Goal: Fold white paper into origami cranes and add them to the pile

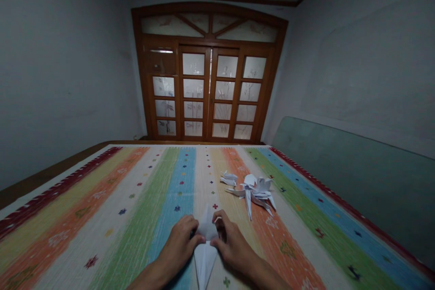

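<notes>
A folded white paper piece [205, 260] lies on the striped cloth close in front of me, its long narrow point toward me and another point facing away. My left hand [181, 240] pinches its left edge near the middle, thumb on top. On the opposite edge, my right hand [233, 242] grips the paper with thumb and curled index finger. A horizontal crease runs between the two thumbs. The undersides of the paper and some fingertips are hidden.
Several folded white paper figures [253, 190] sit in a cluster to the right, with a smaller folded piece [229, 178] beside them. A striped tablecloth [136, 217] covers the table. A pale green headboard-like panel [353, 172] stands along the right side; wooden glazed doors [209, 90] are beyond.
</notes>
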A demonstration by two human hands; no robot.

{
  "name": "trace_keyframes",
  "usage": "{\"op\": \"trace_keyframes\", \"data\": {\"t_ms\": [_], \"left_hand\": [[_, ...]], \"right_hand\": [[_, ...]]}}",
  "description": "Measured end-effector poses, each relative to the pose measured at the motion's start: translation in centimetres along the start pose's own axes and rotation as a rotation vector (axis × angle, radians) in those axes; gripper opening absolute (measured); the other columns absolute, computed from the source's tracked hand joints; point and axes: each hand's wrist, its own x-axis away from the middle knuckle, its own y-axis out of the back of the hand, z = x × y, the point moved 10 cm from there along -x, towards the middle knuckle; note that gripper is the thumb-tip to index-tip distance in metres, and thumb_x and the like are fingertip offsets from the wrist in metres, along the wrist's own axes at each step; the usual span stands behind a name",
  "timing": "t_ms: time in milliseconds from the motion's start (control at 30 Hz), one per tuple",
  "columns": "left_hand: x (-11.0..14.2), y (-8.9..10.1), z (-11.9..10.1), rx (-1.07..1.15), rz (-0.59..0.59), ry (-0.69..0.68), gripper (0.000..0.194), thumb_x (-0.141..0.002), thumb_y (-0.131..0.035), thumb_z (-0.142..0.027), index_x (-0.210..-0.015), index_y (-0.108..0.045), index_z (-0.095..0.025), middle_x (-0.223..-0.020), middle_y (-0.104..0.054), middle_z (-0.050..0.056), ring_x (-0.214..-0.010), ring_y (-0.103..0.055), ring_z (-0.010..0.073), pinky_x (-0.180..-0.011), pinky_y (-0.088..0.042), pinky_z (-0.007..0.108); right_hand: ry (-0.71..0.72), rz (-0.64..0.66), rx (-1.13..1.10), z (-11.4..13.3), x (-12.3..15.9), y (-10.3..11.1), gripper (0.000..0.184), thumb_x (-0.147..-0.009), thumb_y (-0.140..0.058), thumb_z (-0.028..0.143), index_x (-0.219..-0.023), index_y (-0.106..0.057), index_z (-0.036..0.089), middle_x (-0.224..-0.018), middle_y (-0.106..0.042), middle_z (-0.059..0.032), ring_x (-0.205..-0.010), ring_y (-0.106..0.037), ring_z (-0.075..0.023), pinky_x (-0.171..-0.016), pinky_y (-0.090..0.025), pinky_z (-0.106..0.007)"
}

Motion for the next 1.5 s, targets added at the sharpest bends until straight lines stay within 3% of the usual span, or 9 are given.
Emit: {"op": "trace_keyframes", "data": {"t_ms": [167,300,400,500,633,800,1233,1367,1500], "left_hand": [[0.2,0.0,-0.2,0.002,-0.021,-0.009,0.007,-0.082,-0.066,-0.019,-0.078,-0.059,-0.021,-0.09,-0.065,0.005,-0.09,-0.059,0.0249,-0.082,-0.042,0.034],[0.3,-0.1,-0.4,-0.028,-0.018,0.014,0.008,-0.08,-0.061,-0.015,-0.076,-0.058,-0.021,-0.085,-0.064,0.004,-0.086,-0.058,0.0243,-0.078,-0.041,0.033],[0.3,0.0,-0.5,-0.027,-0.021,0.012,0.009,-0.08,-0.059,-0.014,-0.076,-0.058,-0.022,-0.084,-0.065,0.003,-0.085,-0.057,0.0239,-0.078,-0.04,0.033],[0.3,0.2,-0.6,-0.029,-0.031,0.016,0.007,-0.08,-0.061,-0.016,-0.079,-0.059,-0.022,-0.087,-0.065,0.004,-0.088,-0.057,0.0248,-0.081,-0.041,0.034],[0.5,0.4,-0.2,-0.065,-0.043,0.039,0.005,-0.083,-0.064,-0.02,-0.08,-0.061,-0.022,-0.087,-0.065,0.004,-0.089,-0.057,0.0255,-0.081,-0.041,0.034],[0.5,0.4,0.0,-0.046,-0.034,0.047,0.008,-0.084,-0.064,-0.022,-0.077,-0.06,-0.021,-0.085,-0.066,0.004,-0.085,-0.058,0.0246,-0.078,-0.04,0.033],[0.1,0.4,0.2,-0.06,-0.027,0.13,0.012,-0.076,-0.061,-0.013,-0.069,-0.056,-0.021,-0.078,-0.065,0.001,-0.085,-0.059,0.0229,-0.075,-0.039,0.031],[0.1,0.4,-0.2,-0.068,-0.028,0.117,0.011,-0.078,-0.062,-0.012,-0.072,-0.057,-0.02,-0.081,-0.065,0.003,-0.085,-0.058,0.0232,-0.076,-0.039,0.031],[0.3,0.3,-0.7,-0.092,-0.008,0.087,0.007,-0.081,-0.065,-0.015,-0.076,-0.061,-0.019,-0.084,-0.067,0.004,-0.087,-0.059,0.0238,-0.077,-0.04,0.031]], "right_hand": [[-0.014,-0.026,0.062,-0.7,0.0,-0.2,0.08,-0.07,-0.06,0.005,-0.143,-0.036,0.025,-0.083,-0.055,0.0043,-0.073,-0.051,-0.0151,-0.068,-0.035,-0.026],[-0.005,-0.053,0.078,-0.9,0.1,-0.5,0.09,-0.073,-0.059,0.004,-0.154,-0.026,0.025,-0.092,-0.06,0.0003,-0.079,-0.055,-0.0168,-0.074,-0.04,-0.027],[-0.012,-0.073,0.096,-0.9,0.1,-0.6,0.079,-0.073,-0.059,0.006,-0.148,-0.04,0.023,-0.095,-0.063,-0.0031,-0.085,-0.058,-0.0202,-0.08,-0.043,-0.031],[-0.01,-0.086,0.149,-0.7,0.1,-0.6,0.046,-0.073,-0.063,0.009,-0.118,-0.064,0.02,-0.1,-0.066,-0.0071,-0.094,-0.059,-0.0244,-0.088,-0.043,-0.035],[-0.005,-0.06,0.224,0.0,0.0,-0.6,0.017,-0.075,-0.064,0.009,-0.088,-0.069,0.017,-0.091,-0.066,-0.007,-0.09,-0.058,-0.0236,-0.085,-0.042,-0.033],[0.001,0.007,0.209,1.0,-0.3,-0.8,0.015,-0.075,-0.063,0.006,-0.078,-0.072,0.018,-0.084,-0.063,-0.0032,-0.085,-0.06,-0.0195,-0.077,-0.039,-0.028],[-0.019,0.011,0.193,1.2,-0.5,-0.6,0.013,-0.071,-0.07,0.005,-0.076,-0.072,0.017,-0.079,-0.059,0.0017,-0.078,-0.057,-0.0145,-0.07,-0.035,-0.024],[-0.011,-0.02,0.187,1.4,-0.5,-0.6,0.005,-0.076,-0.074,0.013,-0.075,-0.073,0.017,-0.077,-0.06,0.0014,-0.076,-0.058,-0.0146,-0.069,-0.035,-0.024],[0.019,-0.072,0.202,1.2,-0.5,-0.5,0.011,-0.084,-0.067,0.012,-0.077,-0.074,0.018,-0.077,-0.064,-0.0004,-0.077,-0.059,-0.0156,-0.07,-0.037,-0.024]]}}
